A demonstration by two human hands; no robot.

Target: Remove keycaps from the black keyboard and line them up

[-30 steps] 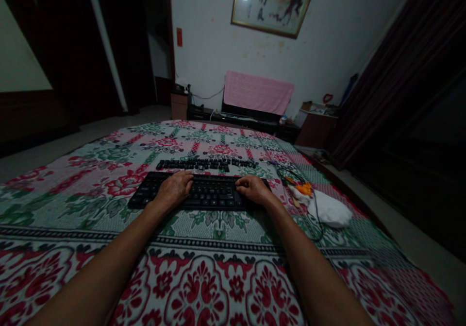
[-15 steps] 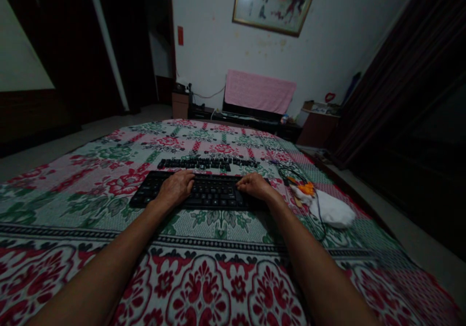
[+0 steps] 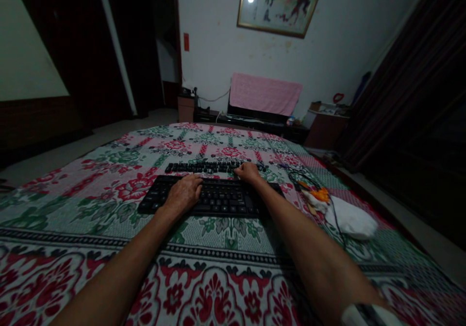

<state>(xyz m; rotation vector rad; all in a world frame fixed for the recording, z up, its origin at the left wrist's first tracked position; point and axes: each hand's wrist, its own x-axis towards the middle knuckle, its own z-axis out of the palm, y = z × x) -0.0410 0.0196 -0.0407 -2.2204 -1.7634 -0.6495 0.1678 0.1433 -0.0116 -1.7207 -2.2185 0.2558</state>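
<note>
A black keyboard (image 3: 222,202) lies on the patterned bedspread, with keys in place over much of it. My left hand (image 3: 184,192) rests on its left part, fingers stretched out towards the far edge and the thumb apart. Beyond the keyboard runs a row of loose black keycaps (image 3: 189,167). My right hand (image 3: 248,171) is at the right part of that row, its fingers curled together in a pinch. What lies between those fingertips is too small to make out. The right forearm crosses over the keyboard's right end and hides part of it.
To the right lie a white cloth bundle (image 3: 353,219), an orange item (image 3: 320,194) and a dark cable (image 3: 337,219). The bedspread (image 3: 120,219) covers the wide bed. Past its far edge stands a low cabinet with a pink towel (image 3: 265,94) draped above it.
My right hand has moved from the keyboard's right part forward to the loose keycaps. My left hand stays on the keyboard. The view has shifted slightly.
</note>
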